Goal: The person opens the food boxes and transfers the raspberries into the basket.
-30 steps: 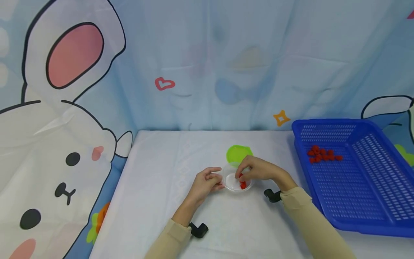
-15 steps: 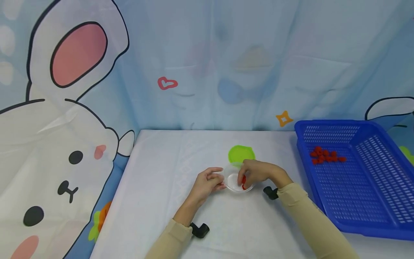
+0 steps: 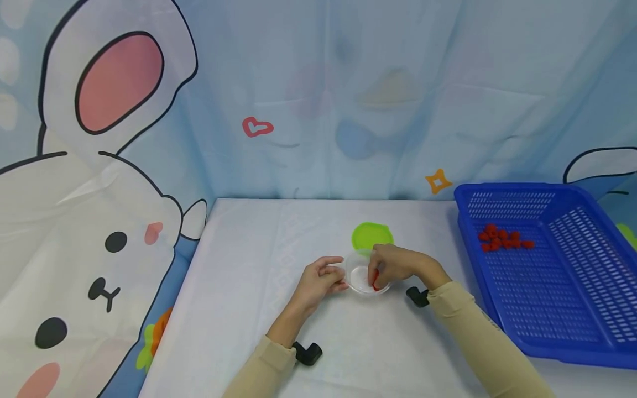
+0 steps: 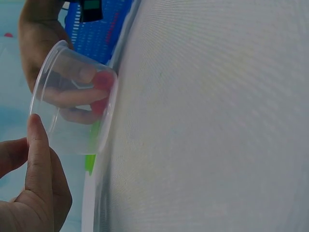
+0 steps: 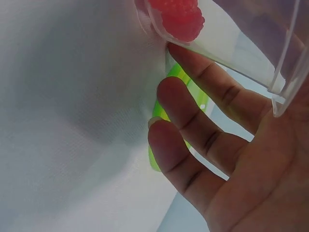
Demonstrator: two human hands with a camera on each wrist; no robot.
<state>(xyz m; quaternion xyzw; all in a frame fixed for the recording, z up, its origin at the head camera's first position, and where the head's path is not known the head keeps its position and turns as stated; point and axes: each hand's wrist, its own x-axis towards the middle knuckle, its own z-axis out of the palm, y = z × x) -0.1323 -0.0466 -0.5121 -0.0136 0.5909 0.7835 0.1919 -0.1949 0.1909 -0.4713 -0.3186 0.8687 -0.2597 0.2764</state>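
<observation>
A clear plastic cup (image 3: pixel 358 286) stands on the white cloth. At its left side, my left hand (image 3: pixel 318 281) pinches the rim, with a fingertip on the edge in the left wrist view. My right hand (image 3: pixel 398 262) reaches over the right side, and its thumb and a finger hold a red raspberry (image 3: pixel 375 281) low in the cup. Two raspberries (image 4: pixel 102 79) show through the wall in the left wrist view, pressed close together near the bottom. Other right fingers (image 5: pixel 181 99) hang outside the cup in the right wrist view.
A lime-green lid (image 3: pixel 370 235) lies just behind the cup. At the right, a blue perforated basket (image 3: pixel 562 309) holds several more raspberries (image 3: pixel 502 240) in its far left corner. A printed cloth (image 3: pixel 298 72) hangs behind the table.
My right hand has gone lower into the cup, and its fingers now cover most of the red raspberries there. My left hand stays at the rim.
</observation>
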